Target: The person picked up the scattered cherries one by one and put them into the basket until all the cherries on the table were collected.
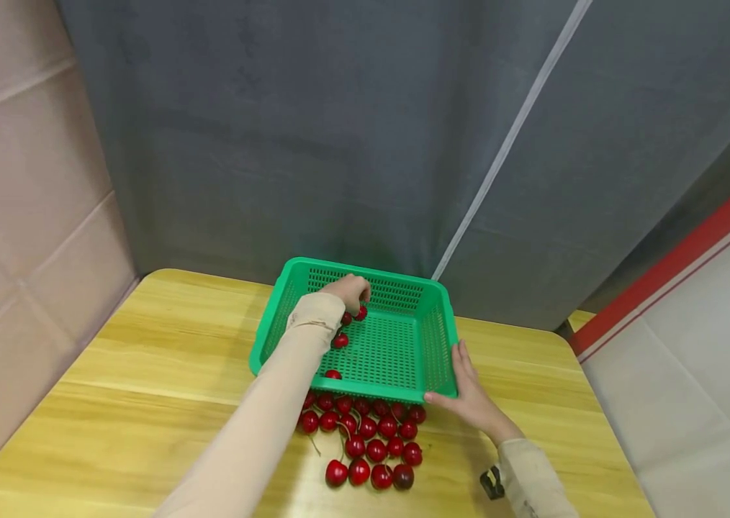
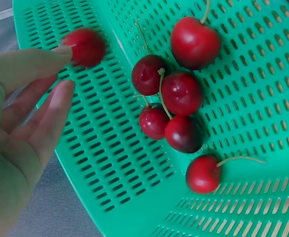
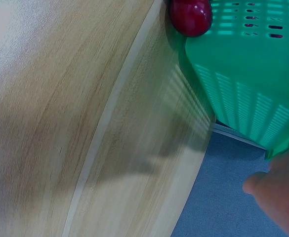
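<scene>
Cherries (image 2: 195, 43) lie in a green basket (image 1: 387, 352) below the left grip (image 1: 347, 289), which I see pinching one cherry (image 1: 361, 314), while more cherries (image 1: 368, 427) sit on the surface (image 1: 145, 367) left of the right grip (image 1: 470, 394), which rests straight-fingered against the basket.

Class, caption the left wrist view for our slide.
Fingers of the left hand hold one cherry; other cherries lie in the green basket.

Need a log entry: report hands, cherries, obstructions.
Left hand at cherry inside green basket, grip unclear. Right hand at basket's near right corner. More cherries on table. Left sleeve crosses near rim.
</scene>
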`<state>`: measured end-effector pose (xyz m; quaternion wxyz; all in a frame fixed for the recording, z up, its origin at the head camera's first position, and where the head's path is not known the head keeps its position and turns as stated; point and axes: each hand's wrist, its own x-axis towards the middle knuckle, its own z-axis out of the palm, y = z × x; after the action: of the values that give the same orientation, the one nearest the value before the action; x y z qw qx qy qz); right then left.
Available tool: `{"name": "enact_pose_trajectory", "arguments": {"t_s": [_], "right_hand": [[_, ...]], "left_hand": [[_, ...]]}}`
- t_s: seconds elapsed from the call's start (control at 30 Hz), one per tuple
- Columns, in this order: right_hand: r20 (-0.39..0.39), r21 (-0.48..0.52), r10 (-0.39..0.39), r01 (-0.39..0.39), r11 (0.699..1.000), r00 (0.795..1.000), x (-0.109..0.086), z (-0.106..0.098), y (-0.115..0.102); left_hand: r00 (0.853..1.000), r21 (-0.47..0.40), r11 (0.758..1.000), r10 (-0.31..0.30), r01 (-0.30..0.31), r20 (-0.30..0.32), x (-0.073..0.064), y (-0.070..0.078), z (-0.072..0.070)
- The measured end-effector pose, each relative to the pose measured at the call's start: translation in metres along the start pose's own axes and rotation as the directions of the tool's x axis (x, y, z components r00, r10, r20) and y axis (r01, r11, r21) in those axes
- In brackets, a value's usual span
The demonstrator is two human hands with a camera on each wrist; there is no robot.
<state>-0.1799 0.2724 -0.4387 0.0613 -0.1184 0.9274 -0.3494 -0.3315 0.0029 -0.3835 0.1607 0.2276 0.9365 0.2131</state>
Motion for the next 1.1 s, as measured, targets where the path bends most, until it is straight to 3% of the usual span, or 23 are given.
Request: {"name": "enact_pose_trajectory", "arguments": {"t_s": [0.17, 0.27, 0.43, 0.6, 0.7, 0.77, 0.83, 0.93, 1.03, 1.1], "right_hand": [[0.004, 0.001, 0.002, -0.002, 1.0, 1.0, 0.0, 0.0, 0.0], [0.006, 0.0, 0.0, 0.0, 1.0, 1.0, 0.002, 0.0, 0.0], [-0.005, -0.001, -0.008, 0.008, 1.0, 1.0, 0.006, -0.001, 0.0], [-0.016, 0.001, -0.019, 0.019, 1.0, 1.0, 0.011, -0.002, 0.0], [-0.013, 0.009, -0.019, 0.019, 1.0, 1.0, 0.012, -0.001, 0.0], [-0.012, 0.013, -0.016, 0.016, 1.0, 1.0, 0.013, -0.001, -0.001], [-0.013, 0.017, -0.011, 0.011, 1.0, 1.0, 0.013, -0.001, 0.0], [-0.015, 0.016, -0.009, 0.009, 1.0, 1.0, 0.013, -0.001, 0.001], [-0.013, 0.011, -0.005, 0.005, 1.0, 1.0, 0.013, -0.002, 0.003], [-0.01, 0.006, 0.0, 0.0, 1.0, 1.0, 0.013, -0.002, 0.004]], "left_hand": [[1.0, -0.026, 1.0, 0.009, -0.009, 0.01, -0.002, -0.001, 0.0], [0.999, 0.014, 0.999, 0.035, -0.035, 0.025, -0.004, 0.0, -0.003], [0.988, 0.144, 0.978, 0.151, -0.154, 0.034, -0.014, 0.014, -0.012], [0.952, 0.228, 0.925, 0.304, -0.303, 0.031, -0.047, 0.035, -0.015], [0.911, 0.273, 0.877, 0.413, -0.396, -0.007, -0.076, 0.044, -0.012], [0.872, 0.317, 0.833, 0.489, -0.454, -0.035, -0.097, 0.05, -0.009], [0.821, 0.365, 0.777, 0.568, -0.513, -0.056, -0.117, 0.054, -0.004], [0.759, 0.417, 0.704, 0.649, -0.574, -0.05, -0.144, 0.057, 0.012], [0.725, 0.442, 0.65, 0.689, -0.619, 0.001, -0.163, 0.057, 0.033], [0.713, 0.443, 0.629, 0.7, -0.639, 0.036, -0.171, 0.056, 0.049]]}}
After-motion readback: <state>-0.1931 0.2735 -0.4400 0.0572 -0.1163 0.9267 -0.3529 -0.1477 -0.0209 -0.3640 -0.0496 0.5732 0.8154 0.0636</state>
